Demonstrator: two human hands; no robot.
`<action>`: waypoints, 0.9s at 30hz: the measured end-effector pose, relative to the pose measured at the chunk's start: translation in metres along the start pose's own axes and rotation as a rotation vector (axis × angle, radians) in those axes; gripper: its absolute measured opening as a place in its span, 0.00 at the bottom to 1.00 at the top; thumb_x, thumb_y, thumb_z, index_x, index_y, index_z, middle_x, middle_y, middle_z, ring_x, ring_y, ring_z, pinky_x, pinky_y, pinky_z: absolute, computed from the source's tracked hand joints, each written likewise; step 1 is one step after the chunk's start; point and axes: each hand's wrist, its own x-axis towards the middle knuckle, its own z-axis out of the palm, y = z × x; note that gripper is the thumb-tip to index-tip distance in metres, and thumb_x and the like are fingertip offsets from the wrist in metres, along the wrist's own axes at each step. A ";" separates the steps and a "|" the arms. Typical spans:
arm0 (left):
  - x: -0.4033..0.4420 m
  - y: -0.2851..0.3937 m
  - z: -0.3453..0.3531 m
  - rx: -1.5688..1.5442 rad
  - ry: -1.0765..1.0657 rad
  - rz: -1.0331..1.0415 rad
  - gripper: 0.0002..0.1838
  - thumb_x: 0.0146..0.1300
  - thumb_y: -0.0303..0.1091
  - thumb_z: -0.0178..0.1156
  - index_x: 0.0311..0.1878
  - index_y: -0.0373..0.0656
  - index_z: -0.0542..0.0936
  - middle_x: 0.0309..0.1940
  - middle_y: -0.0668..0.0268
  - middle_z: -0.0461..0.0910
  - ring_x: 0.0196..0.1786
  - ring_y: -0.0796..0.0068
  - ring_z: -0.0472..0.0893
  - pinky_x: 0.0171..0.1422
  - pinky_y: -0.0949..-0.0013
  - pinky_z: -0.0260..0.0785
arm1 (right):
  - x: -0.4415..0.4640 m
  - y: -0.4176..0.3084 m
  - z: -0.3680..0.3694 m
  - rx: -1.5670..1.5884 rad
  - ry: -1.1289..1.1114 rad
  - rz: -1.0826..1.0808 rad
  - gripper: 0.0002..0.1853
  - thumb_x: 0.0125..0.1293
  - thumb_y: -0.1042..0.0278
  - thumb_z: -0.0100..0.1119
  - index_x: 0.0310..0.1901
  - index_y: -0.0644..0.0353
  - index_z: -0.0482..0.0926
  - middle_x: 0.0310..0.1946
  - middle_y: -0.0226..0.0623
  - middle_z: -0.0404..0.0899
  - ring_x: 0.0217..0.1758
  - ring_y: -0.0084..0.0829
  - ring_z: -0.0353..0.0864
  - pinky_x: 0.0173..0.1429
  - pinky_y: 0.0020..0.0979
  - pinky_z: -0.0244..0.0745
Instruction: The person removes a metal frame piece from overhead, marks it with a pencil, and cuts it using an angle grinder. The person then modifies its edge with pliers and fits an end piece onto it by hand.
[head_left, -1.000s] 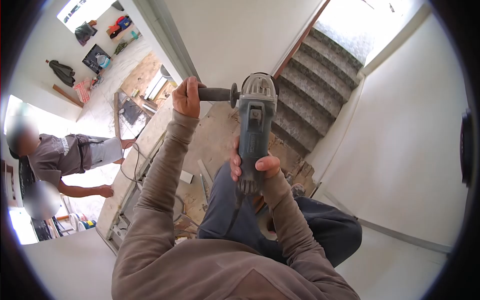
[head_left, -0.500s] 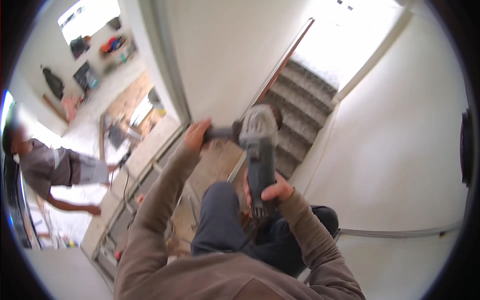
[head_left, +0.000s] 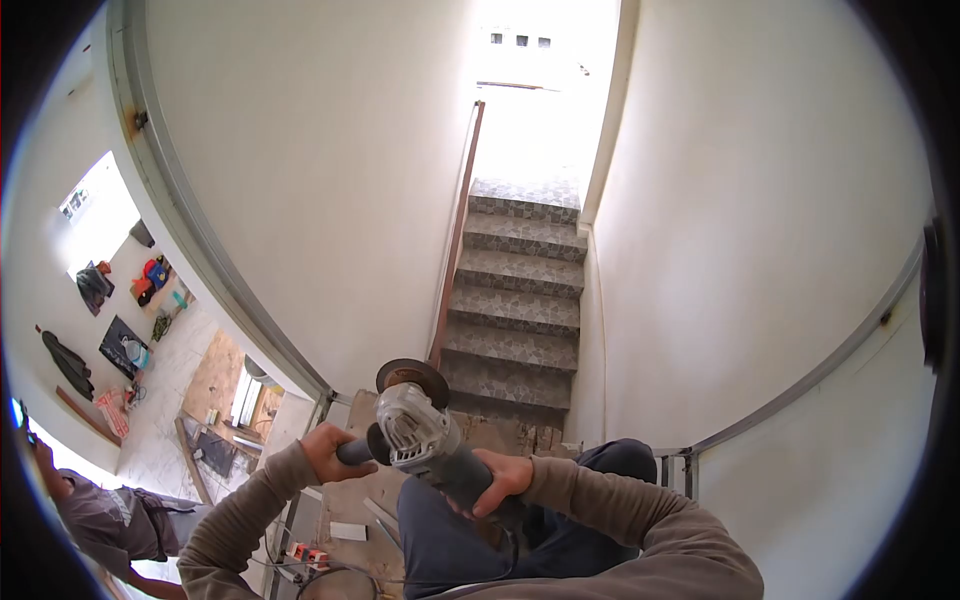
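Observation:
An angle grinder [head_left: 415, 432] with a grey body and silver gear head is held in front of my knees. Its round, dark brown disc [head_left: 413, 378] points up and away from me. My left hand [head_left: 328, 453] is closed around the black side handle [head_left: 356, 451]. My right hand [head_left: 500, 480] grips the grinder's rear body. From the back of the tool, a dark cord [head_left: 514, 555] runs down past my legs. The disc appears in the air, in front of the lower stairs.
Patterned stone stairs [head_left: 515, 325] rise ahead, with a brown rail [head_left: 458, 240] along their left side. A white wall [head_left: 740, 220] stands on the right. Another person [head_left: 110, 515] is at the lower left, beyond the opening. Red-and-white boxes [head_left: 307, 556] lie by coiled cable.
My view has swung toward the stairs. The grinder has moved lower and left in view, tilting so its disc shows more clearly. Both hands keep their hold.

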 end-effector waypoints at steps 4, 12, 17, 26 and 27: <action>0.008 -0.015 0.012 0.059 0.283 0.238 0.12 0.53 0.40 0.73 0.31 0.41 0.86 0.18 0.59 0.81 0.23 0.62 0.84 0.32 0.64 0.76 | -0.001 -0.010 0.009 -0.073 0.059 -0.042 0.25 0.47 0.72 0.76 0.49 0.64 0.79 0.39 0.34 0.84 0.41 0.25 0.83 0.49 0.30 0.79; 0.024 -0.005 0.032 0.366 0.948 0.319 0.13 0.46 0.32 0.70 0.36 0.47 0.78 0.27 0.63 0.78 0.33 0.56 0.82 0.38 0.56 0.76 | 0.014 -0.012 0.053 0.370 0.239 -0.007 0.27 0.45 0.74 0.73 0.49 0.67 0.75 0.39 0.44 0.83 0.42 0.39 0.85 0.50 0.39 0.81; 0.048 -0.018 0.045 0.306 0.907 0.276 0.11 0.46 0.35 0.71 0.31 0.46 0.78 0.23 0.62 0.78 0.30 0.53 0.81 0.34 0.55 0.74 | 0.007 -0.024 0.048 0.158 0.246 -0.013 0.29 0.43 0.73 0.72 0.50 0.69 0.73 0.38 0.47 0.82 0.40 0.44 0.86 0.50 0.45 0.82; 0.015 -0.030 0.046 -0.249 -0.455 0.018 0.16 0.55 0.41 0.76 0.40 0.42 0.83 0.22 0.69 0.79 0.26 0.76 0.77 0.33 0.66 0.71 | -0.011 -0.027 0.044 -0.144 0.020 0.142 0.39 0.39 0.74 0.73 0.58 0.68 0.68 0.39 0.48 0.83 0.42 0.45 0.86 0.48 0.45 0.83; 0.011 -0.035 0.048 -0.366 -0.224 0.107 0.18 0.56 0.41 0.76 0.44 0.42 0.82 0.25 0.69 0.80 0.26 0.76 0.77 0.33 0.66 0.71 | -0.010 -0.021 0.044 -0.009 0.069 0.132 0.39 0.39 0.74 0.72 0.58 0.68 0.68 0.39 0.48 0.82 0.42 0.46 0.86 0.47 0.46 0.83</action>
